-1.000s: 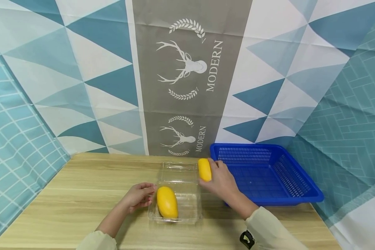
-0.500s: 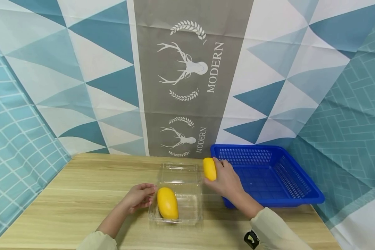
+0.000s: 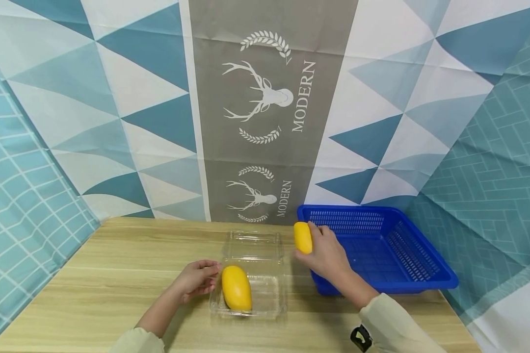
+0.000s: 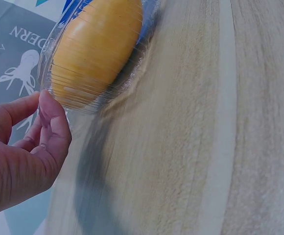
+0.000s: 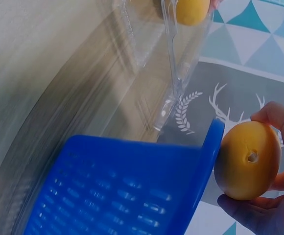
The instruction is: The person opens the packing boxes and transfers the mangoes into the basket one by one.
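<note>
A yellow mango (image 3: 236, 288) lies in the left half of a clear plastic clamshell box (image 3: 267, 290), whose lid (image 3: 252, 245) is folded back. At the box's left rim, thumb and forefinger of my left hand (image 3: 198, 279) pinch the edge; the left wrist view shows the mango (image 4: 99, 49) behind the ribbed wall. My right hand (image 3: 326, 254) grips another mango (image 3: 303, 238), held up by the left rim of a blue plastic basket (image 3: 357, 255). In the right wrist view this mango (image 5: 248, 159) shows its stem end, beside the basket's rim.
The blue basket stands at the back right of the wooden table (image 3: 128, 264), with its perforated walls facing up and open. Behind the table hangs a patterned backdrop (image 3: 265, 98). A dark strap (image 3: 361, 338) sits at the right sleeve.
My right hand has carried its mango to the right, away from the box and up to the basket's left rim. The left hand and the mango in the box stay put.
</note>
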`<action>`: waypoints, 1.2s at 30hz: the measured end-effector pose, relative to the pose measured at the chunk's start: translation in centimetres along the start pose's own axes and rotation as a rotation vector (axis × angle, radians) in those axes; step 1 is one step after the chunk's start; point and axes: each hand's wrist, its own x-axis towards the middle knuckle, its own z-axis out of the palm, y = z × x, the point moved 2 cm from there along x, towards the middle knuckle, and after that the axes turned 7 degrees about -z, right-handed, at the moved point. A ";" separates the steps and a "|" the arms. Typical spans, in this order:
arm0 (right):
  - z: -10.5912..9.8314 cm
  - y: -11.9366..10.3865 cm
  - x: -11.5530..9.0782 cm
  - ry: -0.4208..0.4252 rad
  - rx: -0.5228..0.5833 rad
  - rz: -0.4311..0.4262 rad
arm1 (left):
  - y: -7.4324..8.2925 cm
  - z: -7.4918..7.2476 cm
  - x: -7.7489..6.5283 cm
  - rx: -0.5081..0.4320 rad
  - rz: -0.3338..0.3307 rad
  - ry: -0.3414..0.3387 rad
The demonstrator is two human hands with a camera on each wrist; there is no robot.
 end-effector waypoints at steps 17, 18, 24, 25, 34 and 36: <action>-0.4 1.7 0.4 -0.032 -0.029 0.064 | 0.0 -0.1 0.1 0.000 -0.001 0.005; -0.4 1.9 0.4 -0.032 -0.031 0.068 | 0.0 -0.1 0.1 0.000 -0.001 0.004; -0.3 2.6 0.5 -0.033 -0.037 0.077 | 0.0 -0.1 0.2 0.004 0.002 0.001; -0.3 2.8 0.5 -0.034 -0.038 0.077 | 0.0 -0.1 0.2 0.005 0.002 0.002; -0.1 4.0 0.3 -0.037 -0.041 0.109 | 0.1 0.0 0.2 0.008 0.004 0.000; 0.0 4.3 0.3 -0.040 -0.042 0.116 | 0.0 0.0 0.1 0.008 0.003 -0.002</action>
